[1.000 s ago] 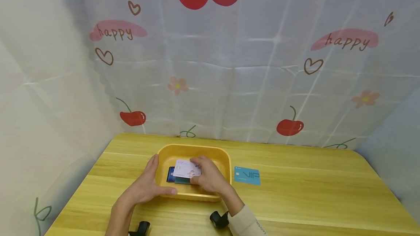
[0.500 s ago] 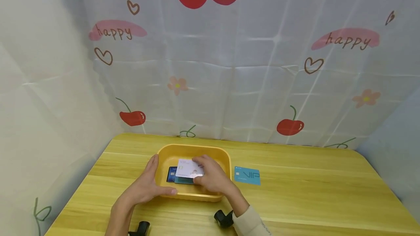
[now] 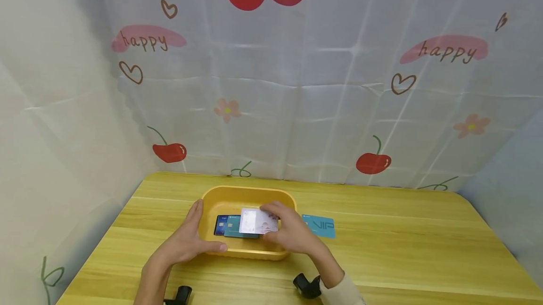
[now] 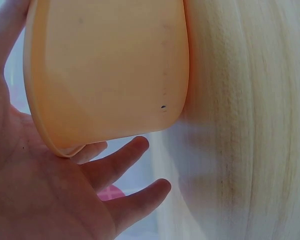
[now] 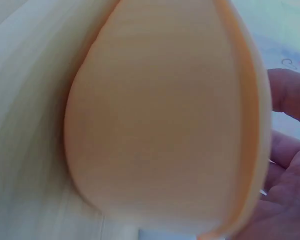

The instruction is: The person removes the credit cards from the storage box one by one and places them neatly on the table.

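Observation:
My left hand (image 3: 185, 240) holds the front left corner of a yellow plastic bin (image 3: 237, 254), thumb over the front rim and fingers along the left end. In the left wrist view, those fingers spread past the bin's wall (image 4: 110, 70). Inside the bin, my right hand (image 3: 292, 230) pinches a white card (image 3: 255, 221) by its right end between thumb and fingers. The white card overlaps a teal card (image 3: 233, 227), which partly covers a dark blue card (image 3: 219, 225). In the right wrist view, the bin's wall hides most of the right hand (image 5: 290, 185) and its card.
A light blue VIP card (image 3: 322, 226) lies on the wooden table (image 3: 403, 243) right of the bin, its left edge behind my right hand. A white printed curtain (image 3: 297, 88) hangs behind the table. Black wrist mounts (image 3: 307, 286) show near the bottom.
My right hand has moved right with the white card, which tilts and catches the light. More of the teal card shows. The left hand stays at the bin's corner.

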Demonstrator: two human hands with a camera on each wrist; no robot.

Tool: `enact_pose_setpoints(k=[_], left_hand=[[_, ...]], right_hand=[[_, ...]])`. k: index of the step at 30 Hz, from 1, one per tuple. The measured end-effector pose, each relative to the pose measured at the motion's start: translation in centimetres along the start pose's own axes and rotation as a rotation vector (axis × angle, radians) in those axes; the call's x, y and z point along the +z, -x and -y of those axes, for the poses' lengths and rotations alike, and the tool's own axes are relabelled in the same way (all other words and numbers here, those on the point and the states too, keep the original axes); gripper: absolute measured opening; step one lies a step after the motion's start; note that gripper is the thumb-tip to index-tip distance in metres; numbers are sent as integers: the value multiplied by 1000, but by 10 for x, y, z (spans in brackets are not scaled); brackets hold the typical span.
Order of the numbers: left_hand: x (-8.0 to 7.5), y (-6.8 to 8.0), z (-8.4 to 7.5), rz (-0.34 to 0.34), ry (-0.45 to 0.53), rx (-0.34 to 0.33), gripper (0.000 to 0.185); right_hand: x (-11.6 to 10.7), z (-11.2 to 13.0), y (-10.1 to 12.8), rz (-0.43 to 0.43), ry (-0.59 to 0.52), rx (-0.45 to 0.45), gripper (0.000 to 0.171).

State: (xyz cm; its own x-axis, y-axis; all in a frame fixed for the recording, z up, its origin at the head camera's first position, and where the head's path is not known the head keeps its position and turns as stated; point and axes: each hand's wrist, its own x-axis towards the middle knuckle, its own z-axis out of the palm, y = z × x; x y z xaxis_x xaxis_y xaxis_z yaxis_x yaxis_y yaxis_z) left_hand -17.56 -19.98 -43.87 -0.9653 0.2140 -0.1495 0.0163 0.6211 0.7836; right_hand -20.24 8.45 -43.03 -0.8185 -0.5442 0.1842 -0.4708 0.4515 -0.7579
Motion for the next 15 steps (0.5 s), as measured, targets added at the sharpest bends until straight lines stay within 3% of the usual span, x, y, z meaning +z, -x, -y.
enact_pose_setpoints(k=[8, 15], left_hand=[[0, 0, 1, -1, -2, 1, 135], [0, 0, 0, -2, -1, -12, 136]], right_hand=[[-18, -9, 15, 27, -225, 68, 55], [-31, -11, 25, 26, -250, 66, 55]])
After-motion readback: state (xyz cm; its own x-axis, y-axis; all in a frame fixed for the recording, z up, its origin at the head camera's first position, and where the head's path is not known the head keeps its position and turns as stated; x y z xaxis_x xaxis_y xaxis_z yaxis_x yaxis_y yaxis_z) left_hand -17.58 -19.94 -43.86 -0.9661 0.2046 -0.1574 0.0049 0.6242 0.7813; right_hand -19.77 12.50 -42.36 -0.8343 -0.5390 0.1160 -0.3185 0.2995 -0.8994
